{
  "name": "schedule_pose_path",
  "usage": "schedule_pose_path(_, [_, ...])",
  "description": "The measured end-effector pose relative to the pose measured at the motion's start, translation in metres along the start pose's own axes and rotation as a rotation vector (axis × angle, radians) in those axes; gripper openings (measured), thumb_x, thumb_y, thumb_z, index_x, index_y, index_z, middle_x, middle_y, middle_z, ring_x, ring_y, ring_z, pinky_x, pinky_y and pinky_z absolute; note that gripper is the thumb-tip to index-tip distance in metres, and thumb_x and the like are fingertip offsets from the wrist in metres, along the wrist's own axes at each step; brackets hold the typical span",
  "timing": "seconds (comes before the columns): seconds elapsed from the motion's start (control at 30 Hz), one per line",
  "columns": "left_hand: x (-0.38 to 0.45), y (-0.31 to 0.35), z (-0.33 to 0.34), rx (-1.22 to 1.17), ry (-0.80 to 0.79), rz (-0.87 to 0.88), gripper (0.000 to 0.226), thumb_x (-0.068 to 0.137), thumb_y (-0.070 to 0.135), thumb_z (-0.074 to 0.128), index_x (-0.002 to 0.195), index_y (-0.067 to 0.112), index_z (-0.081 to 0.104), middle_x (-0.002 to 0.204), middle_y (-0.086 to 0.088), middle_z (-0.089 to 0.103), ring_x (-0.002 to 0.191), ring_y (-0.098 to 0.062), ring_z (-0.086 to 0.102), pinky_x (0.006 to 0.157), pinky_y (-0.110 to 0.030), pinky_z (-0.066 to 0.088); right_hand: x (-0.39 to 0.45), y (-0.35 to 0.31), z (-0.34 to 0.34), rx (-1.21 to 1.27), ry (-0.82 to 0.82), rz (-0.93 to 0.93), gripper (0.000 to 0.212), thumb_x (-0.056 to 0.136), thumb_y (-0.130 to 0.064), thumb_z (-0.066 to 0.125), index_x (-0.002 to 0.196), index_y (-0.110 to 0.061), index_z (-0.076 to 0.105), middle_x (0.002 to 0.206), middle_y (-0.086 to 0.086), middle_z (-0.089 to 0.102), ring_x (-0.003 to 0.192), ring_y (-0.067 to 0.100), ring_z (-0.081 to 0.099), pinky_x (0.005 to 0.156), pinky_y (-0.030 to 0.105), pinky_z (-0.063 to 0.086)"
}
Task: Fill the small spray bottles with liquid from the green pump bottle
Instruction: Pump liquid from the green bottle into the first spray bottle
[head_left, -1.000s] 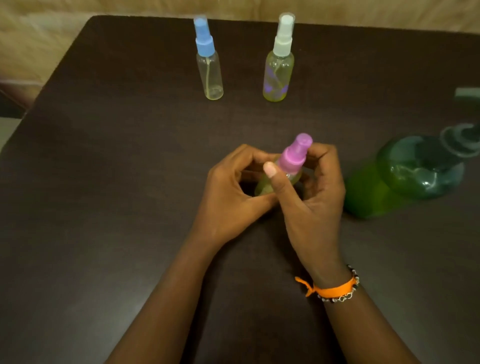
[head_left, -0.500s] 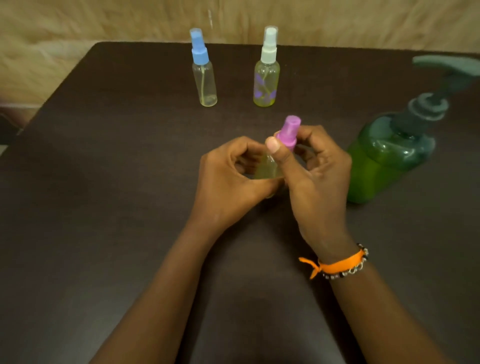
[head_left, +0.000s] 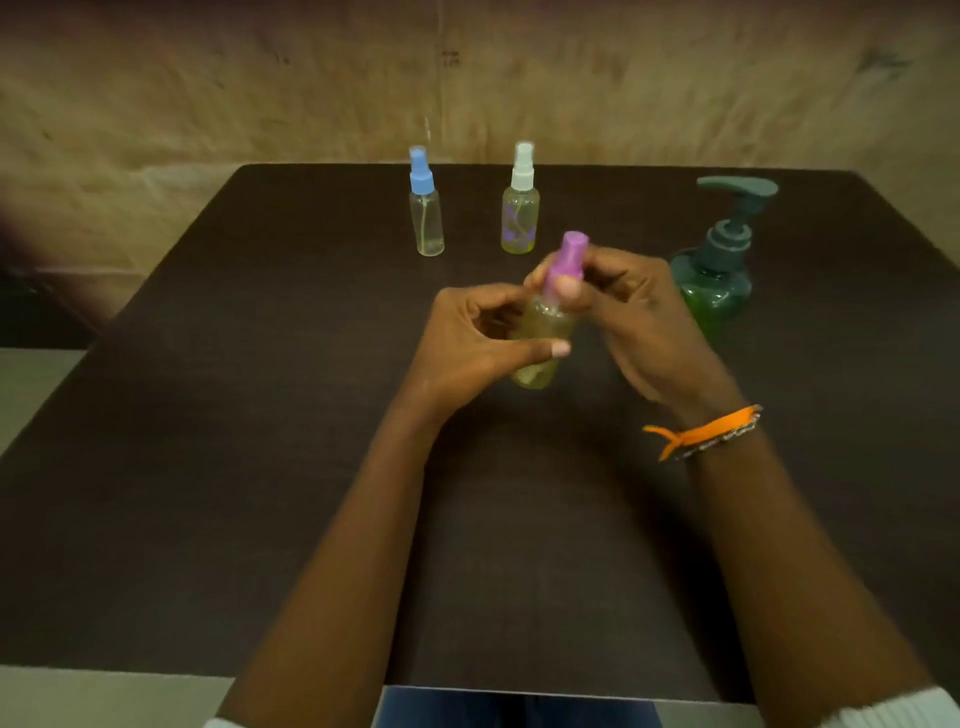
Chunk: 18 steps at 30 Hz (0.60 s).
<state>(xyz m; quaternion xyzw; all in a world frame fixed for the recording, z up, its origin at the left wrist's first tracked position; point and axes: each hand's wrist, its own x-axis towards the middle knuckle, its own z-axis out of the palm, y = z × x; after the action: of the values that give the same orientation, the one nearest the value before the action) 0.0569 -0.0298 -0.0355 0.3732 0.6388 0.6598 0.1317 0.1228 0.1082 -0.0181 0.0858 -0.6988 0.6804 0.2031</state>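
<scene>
A small clear spray bottle with a pink cap (head_left: 545, 332) stands at the middle of the dark table (head_left: 208, 467), holding yellowish liquid. My left hand (head_left: 478, 343) grips its body, thumb across the front. My right hand (head_left: 628, 317) pinches the pink cap (head_left: 569, 260) between thumb and fingers. The green pump bottle (head_left: 714, 291) stands just right of my right hand, its grey pump head pointing left. Further back stand a blue-capped spray bottle (head_left: 426, 208) and a white-capped spray bottle (head_left: 519, 208) with yellowish liquid.
A tan wall (head_left: 467, 78) runs behind the table's far edge. An orange band is tied on my right wrist (head_left: 701, 431). The table's near edge lies at the bottom of the view, with pale floor to the left.
The camera has tilted up, so more wall shows. The pink-capped bottle now stands more upright and more of its body is exposed. My hands keep their hold.
</scene>
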Motion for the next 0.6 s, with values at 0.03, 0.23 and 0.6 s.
schedule_pose_path(0.03, [-0.001,0.002,0.002,-0.116,-0.1,-0.038,0.032,0.062,0.02,0.075,0.092,0.01,0.07,0.08,0.003,0.073,0.078,-0.012,0.068,0.071,-0.027,0.055,-0.001,-0.003,-0.005,0.103,-0.081,0.038,0.023,0.077,-0.038,0.067,0.087,-0.017,0.07,0.087,-0.003,0.067,0.081,0.014,0.058,0.069,0.024,0.048])
schedule_pose_path(0.23, [0.005,0.006,0.005,-0.139,0.032,-0.078,0.032,0.07,0.017,0.071,0.102,0.019,0.065,0.09,0.01,0.07,0.085,-0.004,0.065,0.066,-0.019,0.051,0.003,-0.006,-0.006,0.078,0.145,0.049,0.02,0.075,-0.025,0.073,0.091,-0.014,0.066,0.091,-0.008,0.068,0.085,0.005,0.061,0.074,0.019,0.05])
schedule_pose_path(0.6, [0.008,0.007,0.002,-0.396,-0.168,-0.137,0.055,0.073,0.059,0.061,0.096,0.009,0.059,0.067,-0.004,0.065,0.059,-0.013,0.061,0.058,-0.024,0.051,-0.001,-0.032,0.007,0.116,0.233,-0.124,0.021,0.075,0.001,0.065,0.093,-0.01,0.063,0.087,-0.012,0.072,0.082,0.002,0.065,0.073,0.018,0.052])
